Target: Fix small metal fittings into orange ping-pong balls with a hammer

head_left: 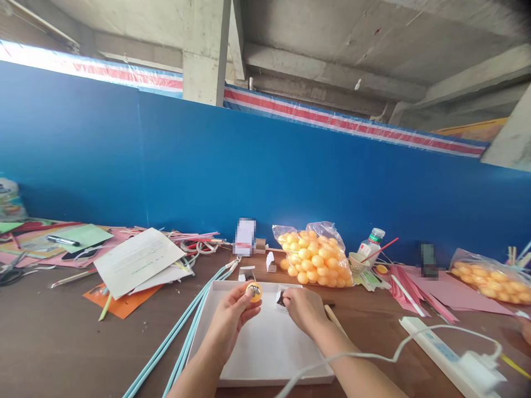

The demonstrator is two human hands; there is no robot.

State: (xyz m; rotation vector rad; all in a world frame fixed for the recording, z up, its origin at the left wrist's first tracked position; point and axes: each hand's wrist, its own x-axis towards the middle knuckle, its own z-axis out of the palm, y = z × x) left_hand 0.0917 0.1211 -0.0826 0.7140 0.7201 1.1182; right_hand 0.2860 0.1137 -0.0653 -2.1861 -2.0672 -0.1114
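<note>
My left hand [236,312] pinches an orange ball [254,292] over the upper part of a white tray [269,381]. Small dark and silvery bits show on the face of the ball. To the right, my right hand [305,310] has its fingers pressed together in a small box or bag [282,297] with a white flap and dark contents, at the tray's upper right edge. Whatever the fingertips grip there is hidden. A tan stick [335,319] lies just beyond my right wrist.
A clear bag of orange balls [315,257] stands behind the tray. Pale blue rods [178,331] and papers [139,262] lie left. At right are a bottle [370,246], a power strip [440,351] with a white cable, pink paper [456,287] and another ball bag [493,279].
</note>
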